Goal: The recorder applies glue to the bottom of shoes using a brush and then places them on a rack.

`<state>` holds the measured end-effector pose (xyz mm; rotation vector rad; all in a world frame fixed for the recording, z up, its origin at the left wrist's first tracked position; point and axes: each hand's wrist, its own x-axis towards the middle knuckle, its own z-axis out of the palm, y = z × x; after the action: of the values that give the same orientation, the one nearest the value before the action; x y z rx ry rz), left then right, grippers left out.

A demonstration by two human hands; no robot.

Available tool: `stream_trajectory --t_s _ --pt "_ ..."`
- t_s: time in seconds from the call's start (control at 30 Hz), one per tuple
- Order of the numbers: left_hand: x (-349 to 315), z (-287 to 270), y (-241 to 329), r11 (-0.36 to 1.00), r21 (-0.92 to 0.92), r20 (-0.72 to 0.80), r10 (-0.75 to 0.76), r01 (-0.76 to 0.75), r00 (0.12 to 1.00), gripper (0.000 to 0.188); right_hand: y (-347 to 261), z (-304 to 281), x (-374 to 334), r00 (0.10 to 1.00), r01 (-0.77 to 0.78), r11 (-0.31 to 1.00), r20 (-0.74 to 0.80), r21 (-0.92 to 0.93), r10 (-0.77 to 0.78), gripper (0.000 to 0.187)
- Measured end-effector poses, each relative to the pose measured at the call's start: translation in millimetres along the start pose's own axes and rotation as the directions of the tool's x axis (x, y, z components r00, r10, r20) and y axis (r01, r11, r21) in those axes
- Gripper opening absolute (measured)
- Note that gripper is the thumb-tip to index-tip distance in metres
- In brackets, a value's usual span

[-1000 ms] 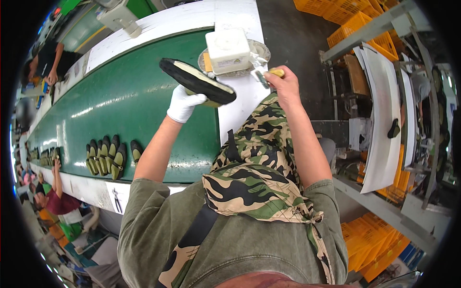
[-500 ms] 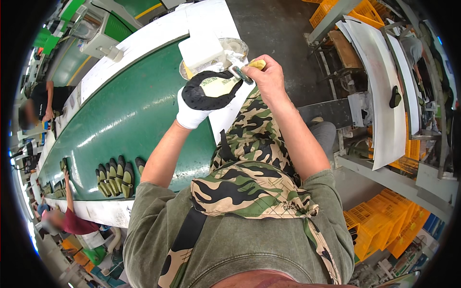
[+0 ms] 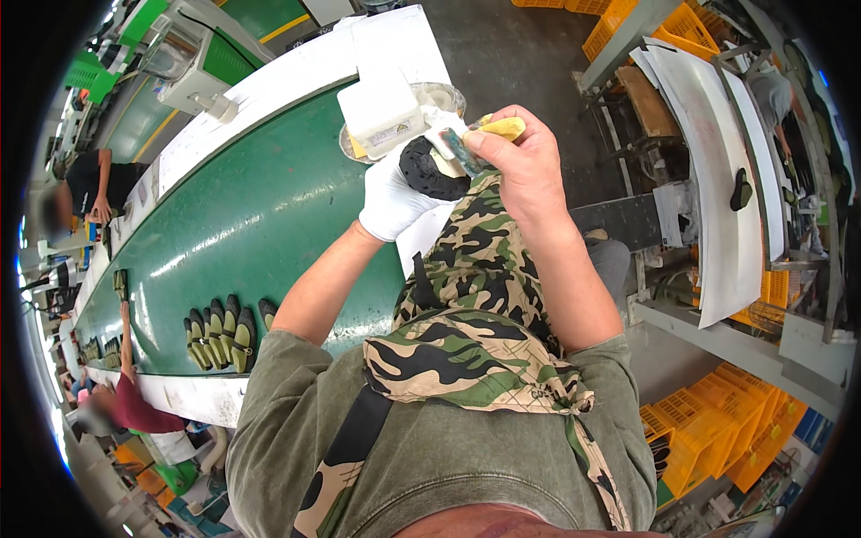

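My left hand (image 3: 387,199), in a white glove, is closed around a black shoe upper (image 3: 429,172) with a pale sole side showing. The shoe is tilted, so much of its length is hidden. Bare, my right hand (image 3: 527,170) pinches a brush (image 3: 463,152) with a yellow handle. The brush's bluish-grey head is against or very close to the shoe's edge; contact is unclear. Just beyond both hands stands a white plastic box (image 3: 384,115), with white crumpled material (image 3: 439,117) beside it and a clear round dish (image 3: 441,95) behind.
A green conveyor belt (image 3: 242,215) runs along my left, with several green-and-black shoes (image 3: 215,334) lined up on it. White board (image 3: 296,67) borders its far side. Two people work across and along the belt. Racks and orange crates (image 3: 708,421) stand on my right.
My left hand has moved right and turned the shoe, so less of its pale underside shows. My right hand has shifted slightly right and nearer, still with the brush.
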<state>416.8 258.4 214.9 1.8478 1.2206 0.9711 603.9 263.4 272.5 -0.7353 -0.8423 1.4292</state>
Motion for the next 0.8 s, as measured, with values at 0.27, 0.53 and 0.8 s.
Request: stream_trajectory --t_s 0.27,0.53,0.8 --pt "-1 0 -4 0.998 -0.020 -0.065 0.061 -0.062 0.996 0.060 22 -40 13 0.986 -0.150 0.944 -0.113 -0.295 0.121 0.016" --pt "5 1 -2 0.996 0.061 0.021 0.059 -0.061 0.998 0.065 -16 3 6 0.999 -0.027 0.996 0.025 -0.088 0.029 0.017" --pt "6 -17 -16 0.807 -0.457 0.490 -0.123 0.374 0.863 0.084 -3 -2 27 0.995 0.102 0.994 0.008 -0.048 -0.102 0.017"
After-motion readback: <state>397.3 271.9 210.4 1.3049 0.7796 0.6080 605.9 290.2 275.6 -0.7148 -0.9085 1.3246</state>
